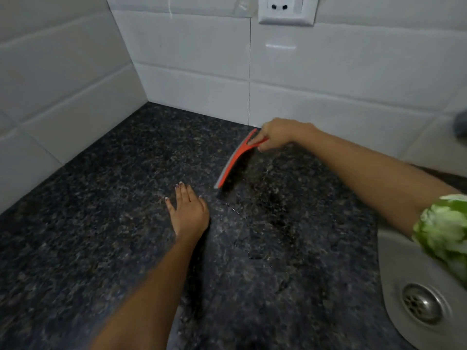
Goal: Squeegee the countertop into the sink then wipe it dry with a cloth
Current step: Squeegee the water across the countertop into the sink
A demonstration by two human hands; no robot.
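My right hand (276, 133) grips the handle of an orange squeegee (233, 160) near the back wall. Its grey blade edge rests on the dark speckled granite countertop (101, 223), running from the wall toward the middle. My left hand (188, 210) lies flat on the counter, fingers straight, just left of the blade's near end. Streaks and small pools of water (252, 253) sit on the stone to the right of the blade. The steel sink (404, 274) with its round drain (422, 304) is at the lower right.
White tiled walls meet in a corner at the back left. A white wall socket (286, 8) sits high on the back wall. A green and white sleeve (444, 233) covers my right upper arm above the sink. A blurred grey object (461, 125) shows at the right edge.
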